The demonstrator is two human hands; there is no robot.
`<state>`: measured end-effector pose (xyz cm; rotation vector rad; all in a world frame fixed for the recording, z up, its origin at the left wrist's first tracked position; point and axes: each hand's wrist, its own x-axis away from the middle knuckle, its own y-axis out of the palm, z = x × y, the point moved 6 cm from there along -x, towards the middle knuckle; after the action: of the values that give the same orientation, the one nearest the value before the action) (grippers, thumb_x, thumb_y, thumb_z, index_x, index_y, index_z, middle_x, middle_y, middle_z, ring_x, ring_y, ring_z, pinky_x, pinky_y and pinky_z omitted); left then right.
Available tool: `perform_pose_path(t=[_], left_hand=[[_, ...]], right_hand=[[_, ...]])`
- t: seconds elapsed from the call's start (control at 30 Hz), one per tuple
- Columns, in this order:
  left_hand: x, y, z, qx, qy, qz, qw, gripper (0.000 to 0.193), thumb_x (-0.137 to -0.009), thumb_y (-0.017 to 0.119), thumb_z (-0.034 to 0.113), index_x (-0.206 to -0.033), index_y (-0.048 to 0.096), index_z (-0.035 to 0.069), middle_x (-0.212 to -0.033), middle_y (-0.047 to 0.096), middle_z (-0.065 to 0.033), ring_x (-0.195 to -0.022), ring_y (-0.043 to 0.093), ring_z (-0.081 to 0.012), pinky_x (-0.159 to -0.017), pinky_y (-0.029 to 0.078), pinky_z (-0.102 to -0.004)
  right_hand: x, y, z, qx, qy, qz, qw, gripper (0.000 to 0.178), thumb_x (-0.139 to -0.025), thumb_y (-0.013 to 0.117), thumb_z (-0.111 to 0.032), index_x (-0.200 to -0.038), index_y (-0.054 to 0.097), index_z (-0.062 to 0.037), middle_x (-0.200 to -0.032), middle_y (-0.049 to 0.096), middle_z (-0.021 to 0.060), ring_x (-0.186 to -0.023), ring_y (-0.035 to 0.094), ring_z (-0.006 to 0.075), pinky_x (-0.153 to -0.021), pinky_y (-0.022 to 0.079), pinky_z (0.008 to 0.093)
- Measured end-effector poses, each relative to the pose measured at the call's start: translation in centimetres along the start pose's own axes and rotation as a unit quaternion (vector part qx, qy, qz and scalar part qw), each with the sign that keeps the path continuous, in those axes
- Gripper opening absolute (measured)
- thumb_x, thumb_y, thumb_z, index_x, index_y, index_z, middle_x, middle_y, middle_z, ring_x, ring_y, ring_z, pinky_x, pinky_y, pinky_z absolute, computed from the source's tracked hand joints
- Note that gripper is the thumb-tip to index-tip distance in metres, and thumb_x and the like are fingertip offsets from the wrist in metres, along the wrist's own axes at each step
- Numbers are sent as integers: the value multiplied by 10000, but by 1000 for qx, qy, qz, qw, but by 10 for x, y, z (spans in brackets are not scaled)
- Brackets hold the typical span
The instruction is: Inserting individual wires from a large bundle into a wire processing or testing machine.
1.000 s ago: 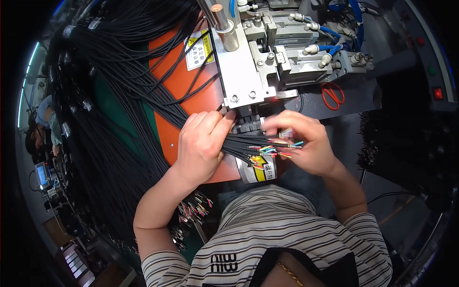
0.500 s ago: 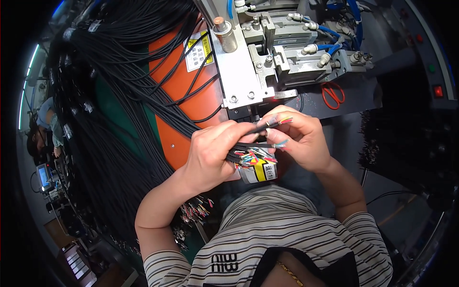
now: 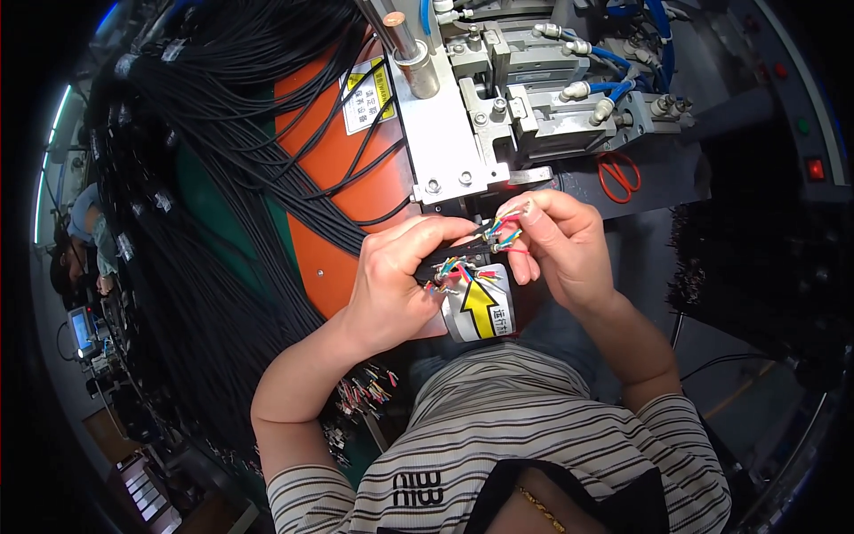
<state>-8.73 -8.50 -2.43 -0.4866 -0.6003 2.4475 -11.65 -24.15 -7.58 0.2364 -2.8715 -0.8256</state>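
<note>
My left hand (image 3: 390, 278) is closed round several black cables (image 3: 449, 256) whose stripped ends point right. Short coloured wires (image 3: 459, 271), among them red, yellow, blue and white ones, fan out of the cable ends. My right hand (image 3: 569, 242) pinches the tips of the wires (image 3: 507, 222) from the uppermost cable between thumb and forefinger. Its other fingers curl close beside a second cable's wires. Just under the cable ends sits a silver label with a yellow arrow (image 3: 481, 313). The palm side of my left hand is hidden.
A metal machine (image 3: 445, 133) with cylinders and blue air hoses (image 3: 614, 58) stands just beyond my hands. Black cables (image 3: 258, 187) drape over an orange panel (image 3: 325, 258) on the left. A red-handled tool (image 3: 620, 176) lies right of the machine.
My right hand has shifted slightly right and now pinches the top cable's wire tips. The wires stick out longer and more spread, and the held bundle has turned a little.
</note>
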Motion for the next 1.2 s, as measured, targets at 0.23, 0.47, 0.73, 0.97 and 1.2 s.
perform_pose_path(t=[0.23, 0.47, 0.73, 0.97, 1.2], left_hand=[[1, 0, -2, 9, -18, -16, 1000, 373, -679, 728, -11, -1042, 642, -21, -877, 682, -133, -778, 689, -282, -691, 544, -334], [3, 4, 15, -89, 131, 5, 987, 402, -645, 711, -20, -1040, 636, -26, -874, 683, -129, -723, 677, -267, -596, 507, -329], [7, 2, 19, -165, 165, 72, 970, 391, -634, 720, 6, -1013, 631, -29, -834, 668, -119, -679, 665, -248, -544, 478, -321], [1, 6, 16, -105, 111, 22, 988, 356, -649, 729, 12, -990, 631, -24, -800, 651, -116, -659, 659, -264, -547, 494, -337], [4, 4, 17, -137, 115, 51, 983, 345, -648, 732, 15, -976, 635, -28, -763, 631, -107, -640, 651, -262, -543, 495, -336]], right_hand=[[1, 7, -1, -100, -46, -40, 993, 274, -1032, 454, -161, -1185, 572, 34, -920, 619, 99, -613, 611, 107, -483, 406, 177], [-6, 6, 12, -159, 146, -73, 974, 236, -1019, 498, -161, -1113, 599, 31, -870, 598, 61, -588, 565, 82, -485, 404, 173], [7, 10, 1, 62, -164, 47, 983, 252, -897, 597, 41, -1148, 615, 43, -1040, 637, 88, -811, 625, 89, -655, 499, 191], [4, 10, -12, 317, -284, -78, 901, 290, -869, 636, 54, -1158, 620, 48, -1116, 592, 127, -939, 628, 169, -822, 526, 286], [8, 12, -11, 131, -157, 16, 979, 219, -886, 601, 79, -1102, 635, 65, -1071, 622, 140, -954, 643, 171, -793, 557, 263]])
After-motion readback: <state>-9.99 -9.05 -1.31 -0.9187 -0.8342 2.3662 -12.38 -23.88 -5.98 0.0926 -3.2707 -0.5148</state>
